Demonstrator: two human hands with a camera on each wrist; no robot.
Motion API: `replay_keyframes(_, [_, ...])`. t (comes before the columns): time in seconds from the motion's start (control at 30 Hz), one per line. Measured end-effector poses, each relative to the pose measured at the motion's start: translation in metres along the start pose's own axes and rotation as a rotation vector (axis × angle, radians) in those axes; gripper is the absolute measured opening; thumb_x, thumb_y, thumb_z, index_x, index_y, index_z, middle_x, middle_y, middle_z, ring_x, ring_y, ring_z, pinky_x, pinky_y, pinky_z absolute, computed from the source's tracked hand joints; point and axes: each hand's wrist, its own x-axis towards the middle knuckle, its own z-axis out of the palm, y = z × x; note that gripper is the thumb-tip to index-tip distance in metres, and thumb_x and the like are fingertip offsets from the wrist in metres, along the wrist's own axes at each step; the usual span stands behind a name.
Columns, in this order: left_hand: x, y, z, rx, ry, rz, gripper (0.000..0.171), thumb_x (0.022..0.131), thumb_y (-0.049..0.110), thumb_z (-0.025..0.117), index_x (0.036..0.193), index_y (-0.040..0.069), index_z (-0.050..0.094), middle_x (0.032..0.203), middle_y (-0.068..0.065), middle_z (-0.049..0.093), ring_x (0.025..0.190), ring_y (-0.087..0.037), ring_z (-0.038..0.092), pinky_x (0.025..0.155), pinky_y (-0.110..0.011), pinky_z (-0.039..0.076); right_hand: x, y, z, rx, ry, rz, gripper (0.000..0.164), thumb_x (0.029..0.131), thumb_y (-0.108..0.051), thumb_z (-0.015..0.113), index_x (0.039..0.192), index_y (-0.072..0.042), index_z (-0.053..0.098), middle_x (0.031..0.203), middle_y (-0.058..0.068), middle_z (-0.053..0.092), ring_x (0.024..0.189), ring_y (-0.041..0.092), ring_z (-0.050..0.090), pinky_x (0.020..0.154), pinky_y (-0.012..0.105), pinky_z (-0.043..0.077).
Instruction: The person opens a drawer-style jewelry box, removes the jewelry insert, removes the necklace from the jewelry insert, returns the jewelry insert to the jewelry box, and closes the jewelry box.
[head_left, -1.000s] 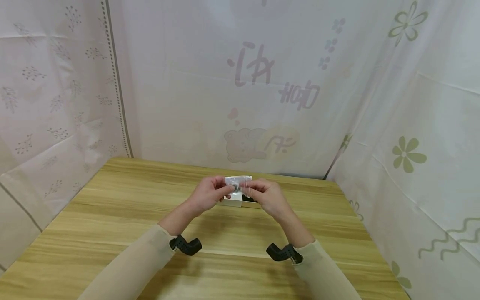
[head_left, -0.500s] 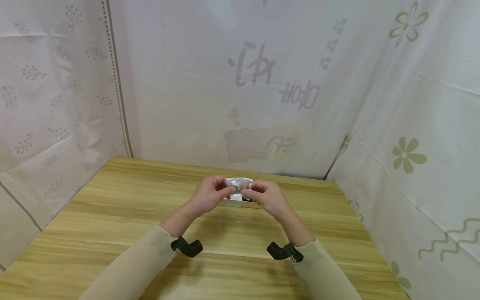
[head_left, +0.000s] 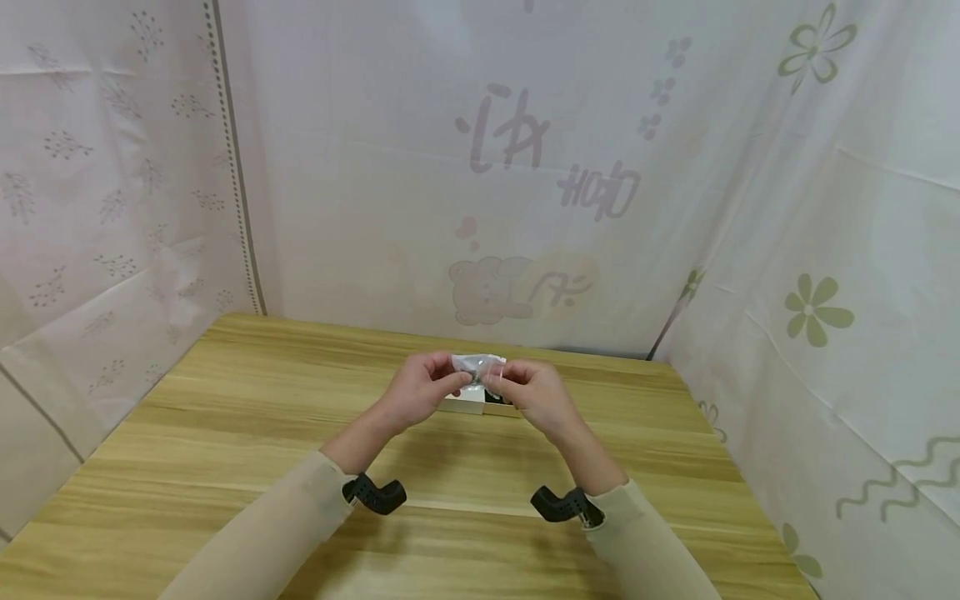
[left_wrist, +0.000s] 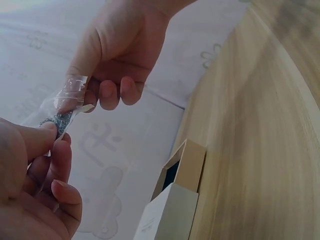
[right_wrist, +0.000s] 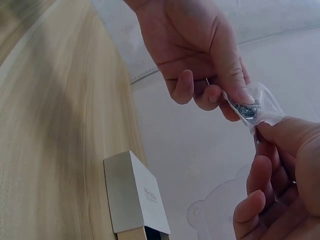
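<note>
One clear bag (right_wrist: 268,106), dark trinket (right_wrist: 248,110) inside, aloft near the box (right_wrist: 123,194). Left hand (head_left: 418,390), right hand (head_left: 543,397): each pinching it. Step, I judge: handling the bag; next calls for steady thumbs.

Table (head_left: 262,400) was yellowy-brown woodgrain, streaks and all. Bag (right_wrist: 268,101) was clear, bits (right_wrist: 246,109) inside dark grey with silvery glints. Box (right_wrist: 122,195) was white with tiny grey lettering, its tray (left_wrist: 191,165) tan. The 2 sleeves (head_left: 258,533) were cream, the 2 cams (head_left: 380,496) black. Off-white curtain (head_left: 360,208) had a faded pink bear (head_left: 480,292), olive flowers (head_left: 808,309) right, grey sprigs (head_left: 67,147) left.
</note>
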Motion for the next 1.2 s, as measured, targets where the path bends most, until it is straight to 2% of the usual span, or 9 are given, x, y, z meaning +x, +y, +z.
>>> replay_keyframes(0.1, [0.0006, -0.0030, 0.0003, -0.004, 0.004, -0.003, 0.016, 0.107, 0.016, 0.074, 0.113, 0.001, 0.078, 0.109, -0.026, 0.075, 0.084, -0.015, 0.067, 0.070, -0.025, 0.053, -0.0006, -0.0011, 0.0018, 0.019, -0.006, -0.015, 0.022, 0.103, -0.024, 0.080, 0.096, -0.004, 0.077, 0.075, -0.001, 0.056, 0.068, 0.015, 0.046, 0.058, 0.025, 0.038])
replay_keyframes(0.33, [0.0014, -0.0066, 0.0025, -0.016, 0.001, -0.011, 0.016, 0.106, 0.017, 0.075, 0.113, 0.003, 0.079, 0.104, -0.011, 0.077, 0.084, -0.015, 0.069, 0.073, -0.025, 0.058, -0.0029, -0.0002, 0.0064, 0.037, 0.030, -0.029, 0.018, 0.106, -0.017, 0.075, 0.095, -0.003, 0.072, 0.078, -0.001, 0.058, 0.074, 0.017, 0.052, 0.063, 0.024, 0.043])
replay_keyframes(0.53, [0.0014, -0.0050, 0.0004, -0.015, 0.007, -0.007, 0.018, 0.106, 0.016, 0.074, 0.115, 0.001, 0.078, 0.108, -0.021, 0.077, 0.083, -0.014, 0.069, 0.072, -0.025, 0.057, -0.0026, -0.0002, 0.0080, 0.058, 0.059, -0.024, 0.017, 0.102, -0.022, 0.081, 0.103, -0.005, 0.081, 0.091, -0.002, 0.068, 0.081, 0.017, 0.055, 0.068, 0.026, 0.048])
replay_keyframes(0.63, [0.0005, -0.0033, -0.0009, -0.008, 0.010, -0.008, 0.016, 0.105, 0.015, 0.075, 0.113, 0.001, 0.079, 0.105, -0.020, 0.077, 0.083, -0.015, 0.069, 0.072, -0.025, 0.056, -0.0024, -0.0009, 0.0065, 0.052, 0.048, -0.029, 0.017, 0.101, -0.021, 0.082, 0.106, -0.005, 0.084, 0.097, -0.003, 0.071, 0.083, 0.016, 0.055, 0.069, 0.027, 0.050])
replay_keyframes(0.8, [0.0003, -0.0021, -0.0005, 0.016, 0.013, -0.005, 0.011, 0.104, 0.017, 0.078, 0.106, 0.006, 0.080, 0.096, -0.014, 0.076, 0.080, -0.018, 0.069, 0.067, -0.025, 0.052, -0.0014, 0.0014, 0.0028, 0.027, 0.019, -0.023, 0.016, 0.102, -0.019, 0.081, 0.108, -0.005, 0.085, 0.088, -0.004, 0.066, 0.076, 0.014, 0.051, 0.064, 0.024, 0.045])
replay_keyframes(0.9, [0.0006, -0.0010, 0.0006, 0.023, 0.013, -0.004, 0.010, 0.103, 0.017, 0.079, 0.104, 0.008, 0.079, 0.096, -0.020, 0.075, 0.078, -0.017, 0.067, 0.065, -0.024, 0.049, -0.0013, 0.0035, 0.0024, 0.041, 0.006, -0.025, 0.019, 0.102, -0.020, 0.080, 0.109, -0.003, 0.084, 0.086, -0.005, 0.065, 0.078, 0.015, 0.051, 0.065, 0.025, 0.045])
replay_keyframes(1.0, [0.0006, -0.0002, 0.0020, 0.007, 0.011, -0.004, 0.011, 0.103, 0.017, 0.079, 0.106, 0.006, 0.079, 0.099, -0.022, 0.076, 0.078, -0.016, 0.068, 0.066, -0.024, 0.051, -0.0021, 0.0036, 0.0040, 0.074, 0.013, -0.024, 0.020, 0.103, -0.020, 0.079, 0.109, -0.001, 0.082, 0.088, -0.007, 0.067, 0.081, 0.015, 0.053, 0.069, 0.024, 0.046])
replay_keyframes(1.13, [0.0004, -0.0003, 0.0027, -0.023, 0.014, -0.002, 0.015, 0.104, 0.016, 0.077, 0.110, 0.002, 0.079, 0.099, -0.014, 0.077, 0.081, -0.015, 0.069, 0.069, -0.025, 0.055, -0.0023, 0.0023, 0.0063, 0.115, 0.038, -0.033, 0.020, 0.103, -0.015, 0.076, 0.108, 0.004, 0.078, 0.084, -0.007, 0.064, 0.080, 0.012, 0.053, 0.068, 0.023, 0.045])
replay_keyframes(1.2, [0.0004, -0.0009, 0.0024, -0.031, 0.016, 0.002, 0.017, 0.105, 0.017, 0.077, 0.112, 0.001, 0.079, 0.101, -0.015, 0.077, 0.082, -0.015, 0.069, 0.070, -0.025, 0.056, -0.0018, 0.0016, 0.0073, 0.118, 0.049, -0.040, 0.018, 0.104, -0.012, 0.075, 0.107, 0.005, 0.076, 0.083, -0.006, 0.061, 0.078, 0.011, 0.053, 0.066, 0.022, 0.045])
